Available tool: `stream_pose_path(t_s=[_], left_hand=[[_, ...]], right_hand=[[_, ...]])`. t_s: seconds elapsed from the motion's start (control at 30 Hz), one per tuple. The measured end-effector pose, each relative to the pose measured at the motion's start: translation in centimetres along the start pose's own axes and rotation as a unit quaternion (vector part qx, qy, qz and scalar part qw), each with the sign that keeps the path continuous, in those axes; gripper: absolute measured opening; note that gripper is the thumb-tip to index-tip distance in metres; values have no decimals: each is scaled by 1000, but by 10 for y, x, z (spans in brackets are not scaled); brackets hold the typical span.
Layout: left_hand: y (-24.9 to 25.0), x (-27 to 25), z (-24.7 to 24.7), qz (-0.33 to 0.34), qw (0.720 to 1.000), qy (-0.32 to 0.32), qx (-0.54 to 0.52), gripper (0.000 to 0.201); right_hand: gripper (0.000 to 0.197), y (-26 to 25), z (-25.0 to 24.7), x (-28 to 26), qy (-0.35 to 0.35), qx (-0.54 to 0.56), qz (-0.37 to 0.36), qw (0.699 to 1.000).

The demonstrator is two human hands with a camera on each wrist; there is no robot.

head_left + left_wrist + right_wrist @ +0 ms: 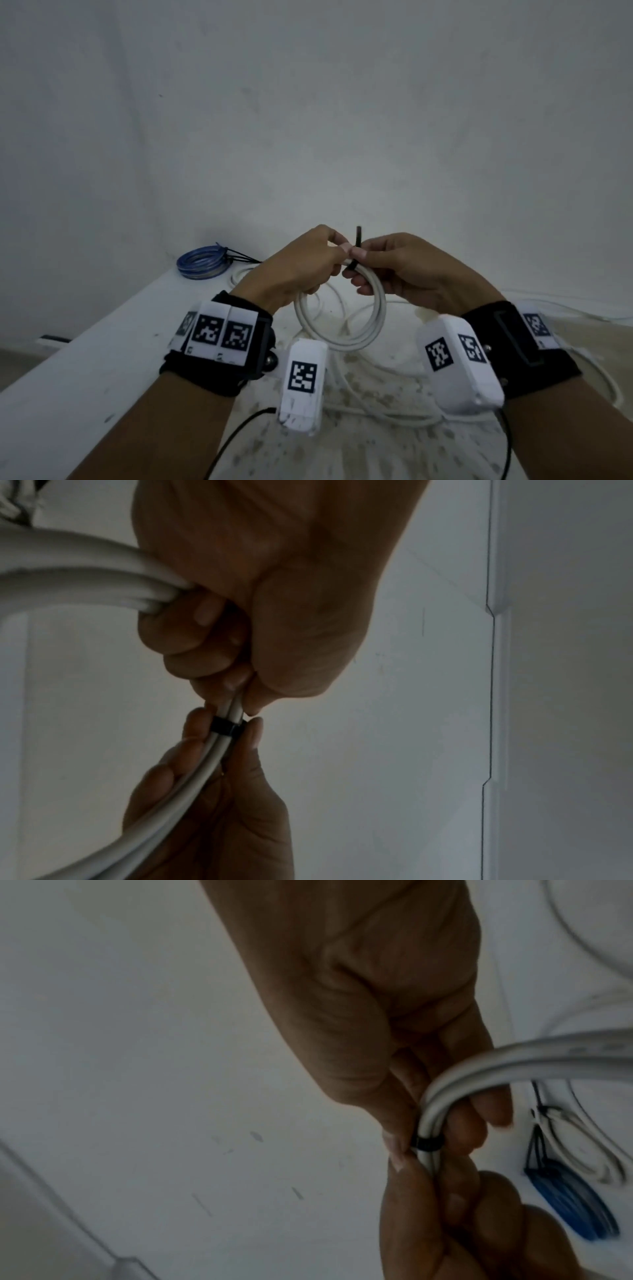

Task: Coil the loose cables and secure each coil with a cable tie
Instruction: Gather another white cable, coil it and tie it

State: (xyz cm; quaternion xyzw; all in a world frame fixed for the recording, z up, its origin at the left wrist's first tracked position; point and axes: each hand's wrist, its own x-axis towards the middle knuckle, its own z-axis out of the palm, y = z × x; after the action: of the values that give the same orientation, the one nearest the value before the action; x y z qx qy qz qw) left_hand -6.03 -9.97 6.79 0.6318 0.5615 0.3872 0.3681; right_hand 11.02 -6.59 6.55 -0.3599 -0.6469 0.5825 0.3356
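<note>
I hold a white cable coil (342,322) up in front of me over the table. My left hand (308,263) grips the top of the coil (103,582), fingers curled round the strands. My right hand (387,267) holds the coil beside it and pinches the black cable tie (358,240) wrapped round the strands. The tie's band (224,727) circles the cable right between both hands' fingertips; the same band (426,1143) shows in the right wrist view. The tie's free tail sticks straight up above my thumbs.
A blue cable coil (202,262) bound with black ties lies at the table's far left corner, seen again as the blue coil (572,1204). Loose white cable (376,407) sprawls over the stained tabletop (102,359) under my wrists. A wall stands close behind.
</note>
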Motion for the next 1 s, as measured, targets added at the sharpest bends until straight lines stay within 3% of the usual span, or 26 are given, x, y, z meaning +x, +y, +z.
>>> stream_pose_path(t_s=[0.2, 0.43, 0.57, 0.67, 0.8, 0.87, 0.93, 1.0], left_hand=[[-13, 2, -47, -5, 1000, 15, 3, 17], [-42, 14, -89, 6, 991, 64, -119, 29], [-75, 21, -104, -63, 955, 127, -261, 24], [-101, 28, -113, -145, 963, 111, -197, 16], [-126, 31, -122, -218, 961, 139, -100, 30], [-135, 32, -123, -230, 959, 146, -83, 37], [-143, 33, -122, -240, 957, 144, -75, 39], [-149, 35, -121, -251, 955, 140, -73, 37]], right_hand=[[21, -17, 29, 32, -42, -95, -1, 995], [18, -22, 58, 78, 13, -66, -14, 998], [11, -5, 67, 119, 107, 62, 8, 992], [14, 19, 79, 158, 140, 110, 33, 983], [25, 53, 95, 206, 163, 165, 94, 968], [26, 66, 101, 223, 156, 124, 93, 976], [18, 79, 101, 237, 135, -44, 107, 984], [19, 88, 98, 246, 125, -182, 111, 969]])
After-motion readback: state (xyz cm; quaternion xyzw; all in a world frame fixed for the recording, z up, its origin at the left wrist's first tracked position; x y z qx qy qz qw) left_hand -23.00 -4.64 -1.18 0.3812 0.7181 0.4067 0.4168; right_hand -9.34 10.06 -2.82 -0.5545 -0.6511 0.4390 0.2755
